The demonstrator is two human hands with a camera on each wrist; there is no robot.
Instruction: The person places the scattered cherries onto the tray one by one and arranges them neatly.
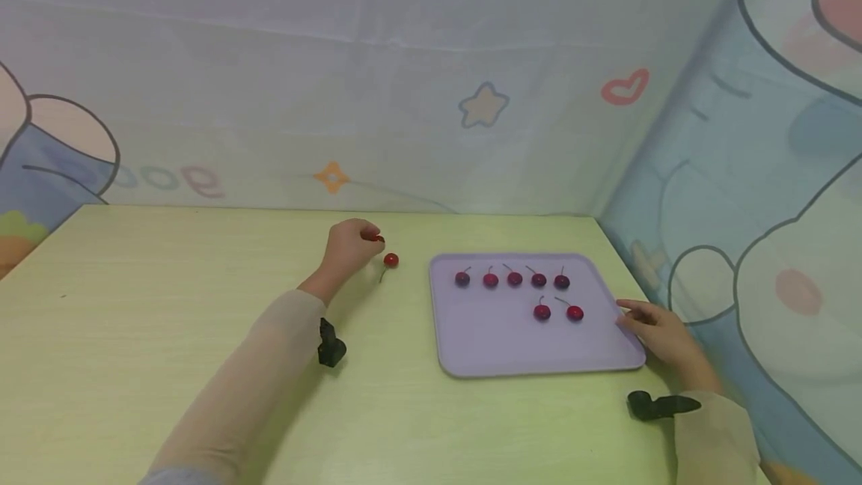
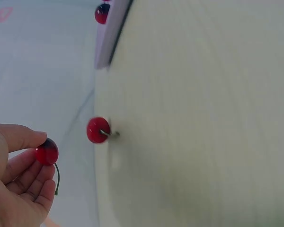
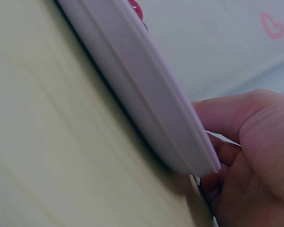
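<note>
My left hand [image 1: 348, 248] pinches a red cherry [image 2: 47, 152] between thumb and fingers; its green stem hangs down in the left wrist view. Close beside that hand, a second cherry [image 1: 391, 260] lies on the table with its stem toward me. To the right is a lilac tray [image 1: 498, 354] holding a back row of several dark red cherries [image 1: 515, 278] and two more cherries [image 1: 575, 313] in front of them. At the tray's right edge, my right hand [image 1: 663, 331] grips the rim; part of its fingers is hidden behind the tray in the right wrist view.
The pale wooden table [image 1: 168, 320] reaches back to a printed cloth backdrop [image 1: 283, 96]. On the right, another patterned cloth [image 1: 774, 245] hangs along the table's side, close to the tray and my right hand.
</note>
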